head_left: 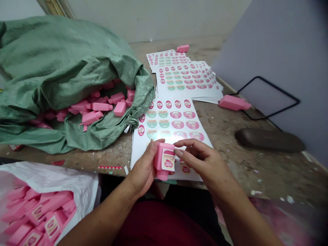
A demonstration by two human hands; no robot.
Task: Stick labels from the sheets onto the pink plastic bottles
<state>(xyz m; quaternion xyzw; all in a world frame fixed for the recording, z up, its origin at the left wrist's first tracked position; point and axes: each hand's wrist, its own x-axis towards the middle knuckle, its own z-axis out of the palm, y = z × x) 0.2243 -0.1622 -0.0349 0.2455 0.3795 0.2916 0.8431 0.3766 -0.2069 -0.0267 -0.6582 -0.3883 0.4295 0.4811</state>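
My left hand is closed round a small pink plastic bottle, its neck pointing down towards me. A white label with pink and peach print lies on the bottle's face. My right hand is at the bottle's right side, thumb and index tips slightly apart beside the label's upper corner and the other fingers curled. Beneath both hands is a sheet of stickers, printed with rows of pink and green labels; its lower part is partly hidden by my hands.
More sticker sheets are stacked behind. A green woven sack spills pink bottles at left. A white bag holds labelled bottles. Single bottles lie at the back and right, near a dark oblong case and black wire frame.
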